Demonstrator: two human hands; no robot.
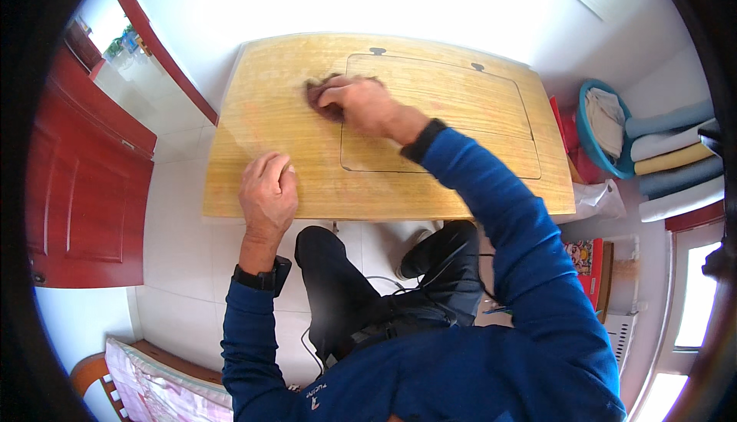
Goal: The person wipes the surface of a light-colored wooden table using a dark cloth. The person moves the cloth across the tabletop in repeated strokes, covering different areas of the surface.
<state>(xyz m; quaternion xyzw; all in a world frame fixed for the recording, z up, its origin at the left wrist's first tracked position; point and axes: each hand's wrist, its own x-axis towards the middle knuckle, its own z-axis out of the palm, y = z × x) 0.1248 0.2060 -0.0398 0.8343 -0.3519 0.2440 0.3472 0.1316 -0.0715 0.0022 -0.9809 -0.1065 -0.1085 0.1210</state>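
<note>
My right hand point(365, 102) grips a dark reddish-brown cloth point(325, 99) and presses it on the wooden tabletop point(276, 128), left of the far centre. Hand and cloth are a little blurred. Near the table's front left edge, my left hand point(269, 189) rests on the wood with its fingers curled in and nothing visible in them. A dark outline with rounded corners marks a panel point(443, 117) in the tabletop, with two small dark fittings at its far side. Under my right hand, part of the panel's left edge is hidden.
A white wall stands behind the table. Right of it are a blue basin point(584, 128) holding cloth, several rolled fabrics point(673, 157) and a white plastic bag point(599, 200). A red door point(98, 191) stands open at left. Cables point(403, 286) cross my lap.
</note>
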